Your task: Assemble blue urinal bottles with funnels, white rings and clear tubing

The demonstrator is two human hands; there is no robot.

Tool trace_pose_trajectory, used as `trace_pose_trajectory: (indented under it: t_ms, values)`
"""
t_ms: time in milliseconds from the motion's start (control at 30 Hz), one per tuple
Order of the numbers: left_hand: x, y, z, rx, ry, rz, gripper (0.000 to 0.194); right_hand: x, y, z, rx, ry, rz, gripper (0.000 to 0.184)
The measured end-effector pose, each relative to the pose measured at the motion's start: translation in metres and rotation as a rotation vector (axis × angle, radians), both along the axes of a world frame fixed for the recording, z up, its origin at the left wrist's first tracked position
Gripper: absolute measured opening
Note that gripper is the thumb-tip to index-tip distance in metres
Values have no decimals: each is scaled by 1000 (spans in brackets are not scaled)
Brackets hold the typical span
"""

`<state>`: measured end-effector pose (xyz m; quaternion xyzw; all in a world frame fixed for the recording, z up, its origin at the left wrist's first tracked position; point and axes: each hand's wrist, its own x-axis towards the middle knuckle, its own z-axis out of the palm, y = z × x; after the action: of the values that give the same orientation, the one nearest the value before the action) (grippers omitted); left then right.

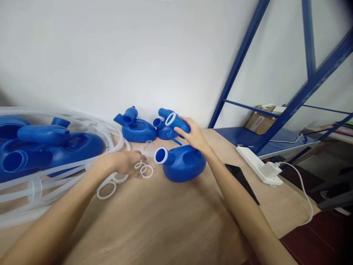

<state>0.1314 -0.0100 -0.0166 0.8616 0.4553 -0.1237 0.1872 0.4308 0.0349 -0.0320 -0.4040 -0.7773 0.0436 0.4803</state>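
Observation:
My right hand (pixel 194 135) is closed round a blue plastic bottle (pixel 176 122) with a white ring on its mouth, held just above the wooden table (pixel 171 217). Below it lies another blue bottle (pixel 183 162), also with a white ring in its neck. My left hand (pixel 128 162) reaches over several loose white rings (pixel 146 170) on the table; its fingers curl down onto them, and I cannot see whether one is pinched. A further ring (pixel 106 190) lies nearer me.
More blue bottles (pixel 136 127) stand by the white wall, with a larger heap (pixel 41 147) at left among clear plastic tubes (pixel 33 191). A black phone (pixel 241 178) and a white power strip (pixel 259 165) lie at right. Blue shelving (pixel 278 125) stands beyond the table's edge.

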Motion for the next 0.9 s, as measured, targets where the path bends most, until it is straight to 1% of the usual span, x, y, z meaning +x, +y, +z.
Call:
trace_pose_trajectory:
  t_ms: [33,100,167,200,267,333,367,433,500,567,633,700,800,867,900]
  values:
    - [7,1,-10,-8,54,-12,71,1,6,-7,-22,-37,10,59]
    - [22,2,-29,22,101,-37,74,3,11,-16,-54,-93,43,60]
    - [33,3,-44,60,106,-66,70,3,11,-18,-75,-122,76,60]
    - [35,5,-48,70,108,-74,66,3,10,-18,-82,-129,83,60]
    - [35,10,-53,85,104,-78,62,2,8,-17,-96,-134,75,61]
    - [27,16,-53,89,94,-73,61,2,7,-16,-126,-111,36,60]
    - [22,19,-52,86,80,-69,62,1,6,-16,-167,-97,16,58]
    - [12,26,-49,84,37,-57,66,1,5,-15,-317,-95,3,52]
    - [6,32,-49,126,-21,-30,68,0,3,-15,-474,-114,4,51]
    - [7,38,-55,218,-86,15,67,-2,-1,-13,-544,-121,9,52]
    - [13,42,-65,313,-149,68,63,-3,-4,-11,-550,-114,12,53]
    - [20,46,-79,363,-196,114,57,-5,-7,-9,-542,-119,10,60]
    - [28,51,-95,354,-280,137,40,-5,-8,-9,-542,-122,-19,76]
    - [28,53,-100,333,-374,134,28,-4,-7,-10,-526,-116,-12,76]
    - [27,55,-100,323,-430,134,22,-4,-6,-11,-494,-115,1,75]
